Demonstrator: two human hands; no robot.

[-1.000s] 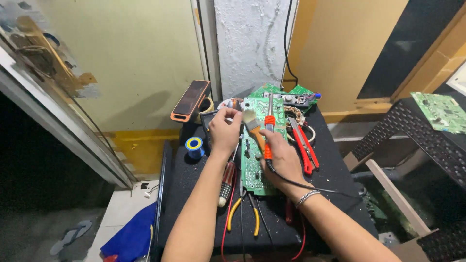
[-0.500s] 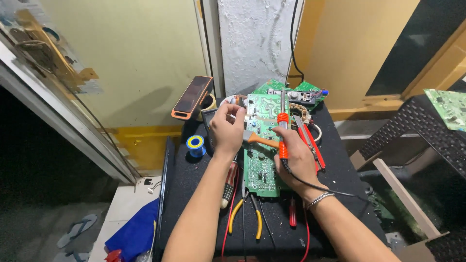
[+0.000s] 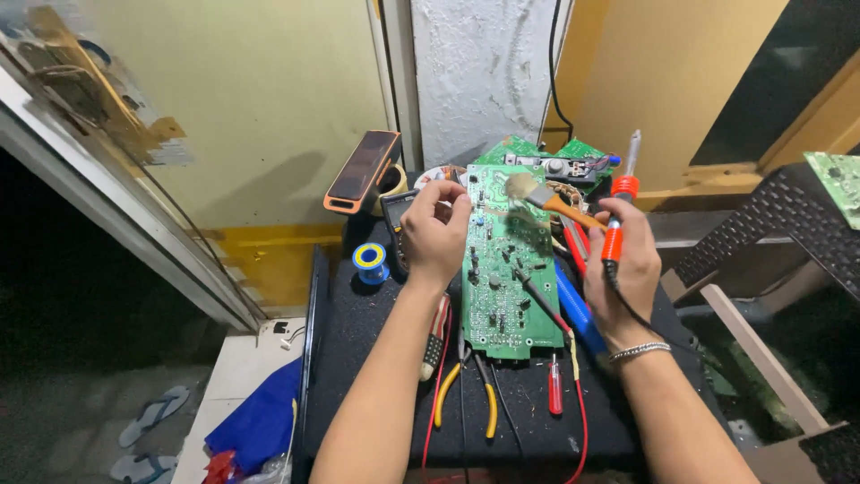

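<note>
Black cloth covers a cramped repair bench (image 3: 376, 376) set against a yellow wall, where a person bends over a green circuit board (image 3: 506, 269) lying solder-side up in the middle of the clutter. Their left hand (image 3: 436, 235) is curled over the board's upper left edge, fingers pinching it to keep it steady. Their right hand (image 3: 627, 269) is closed around two tools at once: a red-handled soldering iron (image 3: 618, 211) held upright with its tip pointing away from the board, and a small paintbrush (image 3: 542, 197) whose pale bristles rest on the board's upper right corner. Judging by that contact, the step in hand looks like brushing the board clean, with the soldering set aside for the moment; any next stroke would call for light pressure and for keeping the hot tip well off the wiring. Yellow-handled pliers (image 3: 468, 390) and a red screwdriver (image 3: 555, 394) lie just below the board, a blue spool of solder (image 3: 370, 261) sits to its left, and an orange-edged solar panel (image 3: 361, 170) leans against the wall behind.
</note>
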